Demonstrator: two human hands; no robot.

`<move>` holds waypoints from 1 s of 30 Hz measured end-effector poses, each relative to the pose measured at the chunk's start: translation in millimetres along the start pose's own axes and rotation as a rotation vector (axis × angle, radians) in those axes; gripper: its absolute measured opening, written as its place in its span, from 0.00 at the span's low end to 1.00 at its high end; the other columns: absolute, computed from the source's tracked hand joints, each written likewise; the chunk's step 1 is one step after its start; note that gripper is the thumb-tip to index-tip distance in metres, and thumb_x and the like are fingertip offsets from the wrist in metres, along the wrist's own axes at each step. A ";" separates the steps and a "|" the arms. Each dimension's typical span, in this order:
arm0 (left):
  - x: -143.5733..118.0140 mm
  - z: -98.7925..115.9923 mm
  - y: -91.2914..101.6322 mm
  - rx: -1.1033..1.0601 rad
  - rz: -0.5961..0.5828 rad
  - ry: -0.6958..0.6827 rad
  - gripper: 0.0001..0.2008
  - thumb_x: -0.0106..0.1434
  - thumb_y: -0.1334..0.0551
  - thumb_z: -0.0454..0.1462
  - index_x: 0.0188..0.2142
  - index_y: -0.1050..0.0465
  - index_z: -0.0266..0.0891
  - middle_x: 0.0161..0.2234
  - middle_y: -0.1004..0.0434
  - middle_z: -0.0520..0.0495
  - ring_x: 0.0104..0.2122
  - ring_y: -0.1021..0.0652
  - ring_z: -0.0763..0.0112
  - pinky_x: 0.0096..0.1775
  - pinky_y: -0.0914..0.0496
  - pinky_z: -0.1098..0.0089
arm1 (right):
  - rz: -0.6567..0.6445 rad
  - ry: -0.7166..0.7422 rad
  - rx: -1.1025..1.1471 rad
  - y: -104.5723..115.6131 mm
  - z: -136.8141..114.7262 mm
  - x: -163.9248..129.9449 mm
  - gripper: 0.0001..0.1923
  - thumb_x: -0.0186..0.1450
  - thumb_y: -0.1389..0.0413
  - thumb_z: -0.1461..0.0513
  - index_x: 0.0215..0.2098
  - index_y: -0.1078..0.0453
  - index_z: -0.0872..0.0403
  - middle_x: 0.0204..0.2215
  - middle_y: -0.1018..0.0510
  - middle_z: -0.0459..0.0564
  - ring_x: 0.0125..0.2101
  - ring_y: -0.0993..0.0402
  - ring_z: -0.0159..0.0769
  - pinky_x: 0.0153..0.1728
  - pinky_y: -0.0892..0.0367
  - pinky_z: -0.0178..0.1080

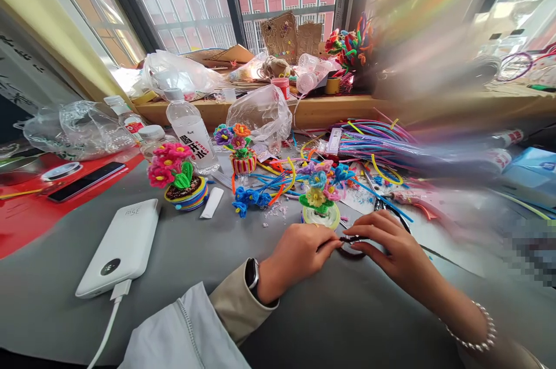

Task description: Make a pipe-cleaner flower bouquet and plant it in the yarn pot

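Both my hands meet over the grey table at a dark coiled pipe cleaner. My left hand, with a watch at the wrist, pinches its left side. My right hand, with a bead bracelet, holds its right side from above. Just beyond my fingers stands a small pipe-cleaner flower pot with a yellow and pink bloom. A heap of loose coloured pipe cleaners lies behind it.
A white power bank with a cable lies at the left. Two finished flower pots, a water bottle, a phone, plastic bags and scissors crowd the table. The right side is blurred.
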State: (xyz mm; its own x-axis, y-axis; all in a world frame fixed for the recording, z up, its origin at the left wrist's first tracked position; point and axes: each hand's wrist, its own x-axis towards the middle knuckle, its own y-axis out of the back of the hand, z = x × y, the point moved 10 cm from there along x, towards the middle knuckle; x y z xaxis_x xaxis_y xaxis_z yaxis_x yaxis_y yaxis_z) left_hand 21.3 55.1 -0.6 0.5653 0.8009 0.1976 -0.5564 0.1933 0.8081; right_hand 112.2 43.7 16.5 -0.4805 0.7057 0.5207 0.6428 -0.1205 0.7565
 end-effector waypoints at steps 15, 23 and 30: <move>-4.4 1.6 1.7 0.125 -0.007 -0.100 0.10 0.60 0.46 0.37 0.33 0.28 0.36 0.31 0.23 0.47 0.30 0.25 0.72 0.32 0.36 0.75 | -0.063 -0.049 -0.028 -2.6 11.3 0.7 0.06 0.61 0.49 0.65 0.28 0.31 0.53 0.26 0.27 0.50 0.29 0.34 0.35 0.31 0.35 0.39; -6.2 4.8 -8.3 0.250 -0.102 -0.183 0.10 0.60 0.47 0.38 0.29 0.30 0.37 0.27 0.24 0.48 0.27 0.25 0.72 0.28 0.38 0.74 | -0.094 -0.078 0.016 -8.6 16.3 -0.5 0.06 0.60 0.48 0.64 0.26 0.31 0.53 0.25 0.27 0.49 0.30 0.33 0.35 0.31 0.34 0.39; -8.4 13.2 -12.1 0.499 -0.008 -0.313 0.13 0.62 0.52 0.37 0.25 0.35 0.35 0.21 0.30 0.48 0.22 0.28 0.72 0.24 0.41 0.72 | -0.102 -0.121 -0.016 -12.6 25.0 -1.5 0.07 0.58 0.45 0.61 0.23 0.34 0.53 0.24 0.28 0.48 0.30 0.34 0.35 0.31 0.34 0.38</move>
State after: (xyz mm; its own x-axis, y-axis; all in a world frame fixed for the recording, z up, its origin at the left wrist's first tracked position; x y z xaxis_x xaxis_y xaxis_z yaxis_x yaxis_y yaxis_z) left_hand 31.3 38.6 -4.6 0.7635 0.5803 0.2834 -0.2403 -0.1520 0.9587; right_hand 119.7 61.6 -3.7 -0.4664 0.7938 0.3904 0.5846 -0.0547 0.8095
